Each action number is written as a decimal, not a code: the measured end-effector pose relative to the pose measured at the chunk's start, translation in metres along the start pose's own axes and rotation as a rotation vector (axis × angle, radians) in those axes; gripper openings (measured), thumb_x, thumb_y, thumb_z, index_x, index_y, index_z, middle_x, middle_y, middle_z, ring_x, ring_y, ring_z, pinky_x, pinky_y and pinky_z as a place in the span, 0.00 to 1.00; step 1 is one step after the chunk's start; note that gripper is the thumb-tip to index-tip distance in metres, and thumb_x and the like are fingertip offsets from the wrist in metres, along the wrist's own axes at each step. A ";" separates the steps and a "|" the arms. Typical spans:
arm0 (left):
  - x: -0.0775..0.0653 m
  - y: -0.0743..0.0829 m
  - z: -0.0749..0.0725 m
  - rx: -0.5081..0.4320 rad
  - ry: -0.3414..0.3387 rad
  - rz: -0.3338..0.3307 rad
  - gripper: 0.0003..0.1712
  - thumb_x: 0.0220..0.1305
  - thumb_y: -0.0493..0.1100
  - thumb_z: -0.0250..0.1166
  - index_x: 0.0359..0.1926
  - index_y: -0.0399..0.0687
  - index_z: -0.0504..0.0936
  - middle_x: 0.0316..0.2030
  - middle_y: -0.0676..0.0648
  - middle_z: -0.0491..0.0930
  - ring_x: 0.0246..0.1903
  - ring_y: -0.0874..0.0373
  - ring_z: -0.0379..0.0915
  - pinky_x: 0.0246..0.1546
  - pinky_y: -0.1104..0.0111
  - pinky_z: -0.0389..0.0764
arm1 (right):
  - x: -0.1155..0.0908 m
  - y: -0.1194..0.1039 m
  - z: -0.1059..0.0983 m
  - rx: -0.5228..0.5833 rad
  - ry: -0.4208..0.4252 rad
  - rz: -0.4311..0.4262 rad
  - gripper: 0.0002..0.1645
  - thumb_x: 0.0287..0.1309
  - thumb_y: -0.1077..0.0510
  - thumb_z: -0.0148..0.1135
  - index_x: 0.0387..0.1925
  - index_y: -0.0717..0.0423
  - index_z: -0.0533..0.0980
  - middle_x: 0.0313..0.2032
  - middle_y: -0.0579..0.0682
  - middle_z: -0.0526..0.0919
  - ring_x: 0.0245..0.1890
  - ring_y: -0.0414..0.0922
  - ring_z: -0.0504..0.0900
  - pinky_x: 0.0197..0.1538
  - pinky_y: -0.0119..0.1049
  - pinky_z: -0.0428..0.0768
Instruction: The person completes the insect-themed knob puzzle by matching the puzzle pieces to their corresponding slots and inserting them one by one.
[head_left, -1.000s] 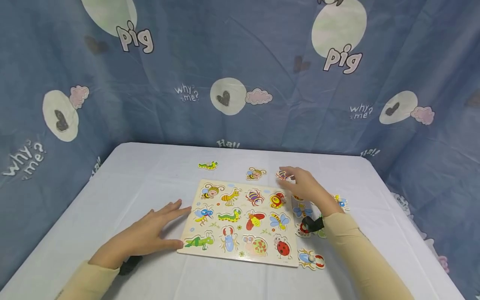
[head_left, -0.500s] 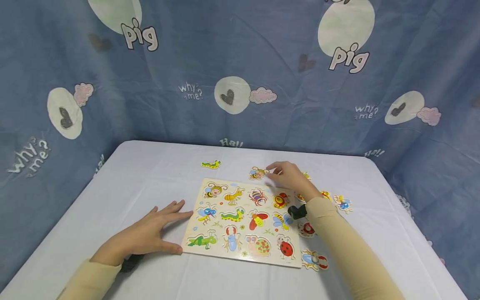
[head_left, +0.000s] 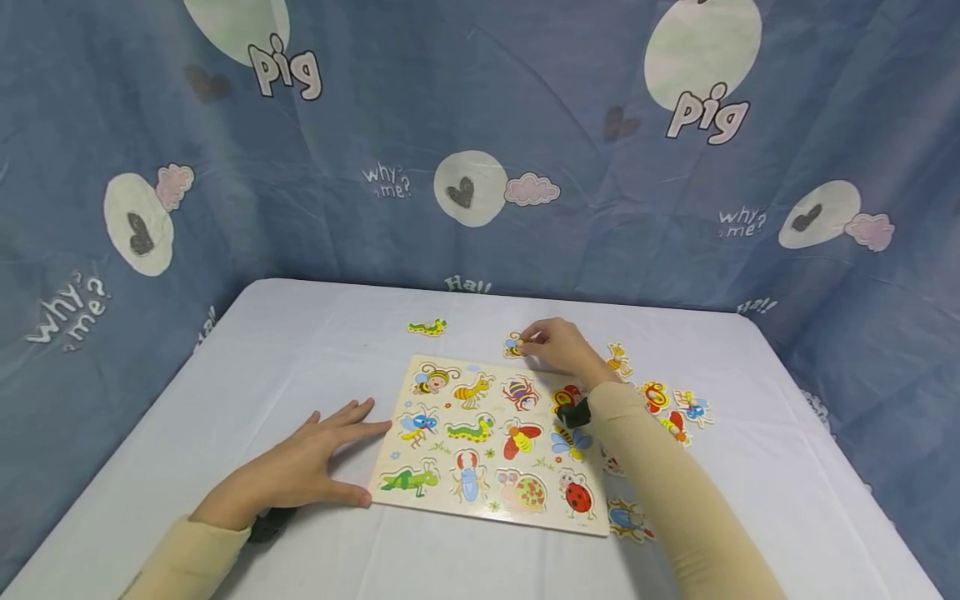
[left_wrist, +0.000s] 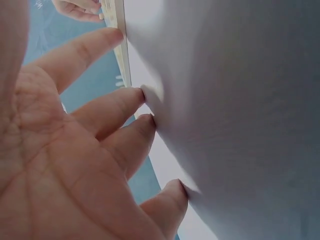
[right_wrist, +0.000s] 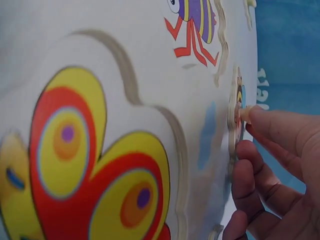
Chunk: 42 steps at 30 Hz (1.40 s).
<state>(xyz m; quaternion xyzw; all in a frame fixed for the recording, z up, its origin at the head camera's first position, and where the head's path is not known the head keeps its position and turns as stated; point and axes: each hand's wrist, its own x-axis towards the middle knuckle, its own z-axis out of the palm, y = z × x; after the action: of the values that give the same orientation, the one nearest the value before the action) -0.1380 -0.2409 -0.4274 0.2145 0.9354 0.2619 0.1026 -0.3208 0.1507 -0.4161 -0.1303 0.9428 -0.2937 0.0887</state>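
Observation:
In the head view, my left hand [head_left: 300, 467] lies at the left edge of a wooden insect puzzle board [head_left: 551, 513]. Its fingers are spread, with thumb and forefinger touching that edge. Past the board's far edge, my right hand [head_left: 564, 347] has thumb and forefinger on a bee puzzle piece [head_left: 513, 346]. The right wrist view shows them pinching the small knob [right_wrist: 245, 113] on the piece's face, the other fingers curled below. Part of the bee is hidden behind the fingers. Fingers [left_wrist: 112, 107] of the left hand rest against the white cloth in the left wrist view.
A caterpillar piece [head_left: 427, 327] lies at the back, left of the bee. Right of the board are an ant-like piece [head_left: 618, 360], a butterfly piece [head_left: 656, 397], a mosquito piece [head_left: 693, 408] and a beetle piece [head_left: 628, 521]. My right forearm hides others. A blue curtain [head_left: 337, 225] hangs behind.
My right hand has moved left from the spider piece to the bee piece and now pinches its knob. The left hand stays at the board's edge. The head view has shifted slightly.

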 end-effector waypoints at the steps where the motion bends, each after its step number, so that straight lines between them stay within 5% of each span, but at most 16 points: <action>1: 0.000 0.000 0.000 0.003 0.002 0.002 0.58 0.44 0.72 0.83 0.77 0.62 0.75 0.83 0.37 0.59 0.83 0.30 0.51 0.75 0.20 0.44 | 0.001 -0.001 0.001 -0.001 0.002 0.005 0.17 0.74 0.50 0.67 0.57 0.52 0.86 0.55 0.59 0.88 0.55 0.55 0.85 0.61 0.51 0.84; 12: -0.001 0.001 0.002 0.020 -0.008 0.006 0.59 0.46 0.73 0.81 0.79 0.66 0.72 0.84 0.36 0.56 0.83 0.30 0.48 0.74 0.19 0.44 | 0.004 -0.006 0.005 0.000 0.021 0.047 0.13 0.75 0.52 0.66 0.53 0.52 0.88 0.53 0.56 0.88 0.50 0.51 0.83 0.57 0.48 0.82; 28: -0.001 0.004 0.001 0.092 -0.018 0.012 0.58 0.47 0.76 0.78 0.78 0.67 0.73 0.84 0.37 0.57 0.83 0.32 0.51 0.74 0.20 0.51 | 0.004 -0.009 0.007 -0.046 0.007 0.000 0.09 0.77 0.54 0.63 0.46 0.55 0.85 0.38 0.51 0.85 0.38 0.46 0.78 0.47 0.40 0.77; 42: -0.001 0.007 0.001 0.128 -0.009 0.011 0.59 0.45 0.76 0.78 0.78 0.66 0.74 0.84 0.38 0.59 0.82 0.32 0.53 0.73 0.21 0.55 | 0.002 -0.004 0.010 -0.002 -0.020 0.021 0.12 0.80 0.53 0.61 0.50 0.57 0.83 0.43 0.53 0.85 0.43 0.47 0.79 0.54 0.43 0.80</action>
<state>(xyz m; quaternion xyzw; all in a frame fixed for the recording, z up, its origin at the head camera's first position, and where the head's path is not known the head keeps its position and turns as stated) -0.1349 -0.2356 -0.4248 0.2268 0.9486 0.2009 0.0916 -0.3201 0.1421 -0.4220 -0.1234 0.9435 -0.2906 0.1011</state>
